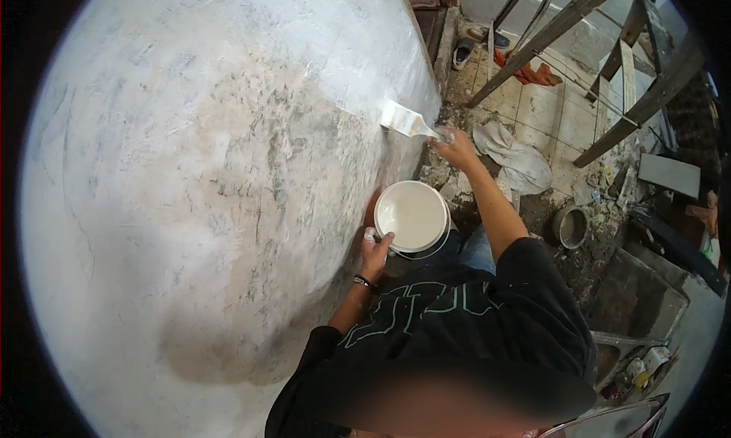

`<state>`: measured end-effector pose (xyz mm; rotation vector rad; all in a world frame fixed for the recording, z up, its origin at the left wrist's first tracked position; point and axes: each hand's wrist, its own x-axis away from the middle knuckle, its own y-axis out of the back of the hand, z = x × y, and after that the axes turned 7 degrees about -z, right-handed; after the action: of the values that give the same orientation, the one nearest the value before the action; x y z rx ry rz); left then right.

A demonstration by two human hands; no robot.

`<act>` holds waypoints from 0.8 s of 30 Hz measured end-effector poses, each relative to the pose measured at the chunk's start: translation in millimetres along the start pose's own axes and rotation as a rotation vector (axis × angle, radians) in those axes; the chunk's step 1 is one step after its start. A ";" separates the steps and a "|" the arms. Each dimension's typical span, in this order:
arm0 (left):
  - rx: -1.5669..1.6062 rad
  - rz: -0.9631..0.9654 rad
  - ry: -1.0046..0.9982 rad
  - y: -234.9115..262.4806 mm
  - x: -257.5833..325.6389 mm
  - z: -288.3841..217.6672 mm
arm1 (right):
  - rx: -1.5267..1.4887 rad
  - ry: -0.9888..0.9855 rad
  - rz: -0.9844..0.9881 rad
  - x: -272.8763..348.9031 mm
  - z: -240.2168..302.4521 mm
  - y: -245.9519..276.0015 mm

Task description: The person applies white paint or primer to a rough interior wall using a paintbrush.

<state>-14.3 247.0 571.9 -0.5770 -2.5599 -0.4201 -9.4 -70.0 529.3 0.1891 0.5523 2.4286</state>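
Note:
My right hand grips the handle of a wide paintbrush. White paint coats the bristles, which rest against the wall near its right edge. Lower down, my left hand is closed on the rim of a white paint bucket, thumb over the edge. Off-white paint fills part of the bucket. The wall is white at the top, with a rough, stained, bare-looking patch in the middle, left of the brush.
A wooden ladder stands at the upper right on tiles. A whitish cloth, an orange cloth and a shoe lie on the floor. To my right sit a round bowl and a grey sink.

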 end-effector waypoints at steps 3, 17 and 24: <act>-0.018 -0.038 -0.058 3.0 1.2 5.5 | 0.137 -0.200 -0.008 4.4 -5.0 8.2; 0.036 0.028 -0.162 -3.4 6.8 -6.7 | 0.152 0.241 -0.072 -4.4 287.8 139.9; 0.096 0.042 -0.024 -2.3 23.4 -28.5 | 0.035 0.328 -0.213 -1.2 333.8 159.8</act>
<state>-23.1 241.4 607.4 -0.6021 -2.5696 -0.2756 -8.3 -70.5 899.4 -0.2479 0.7197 2.2532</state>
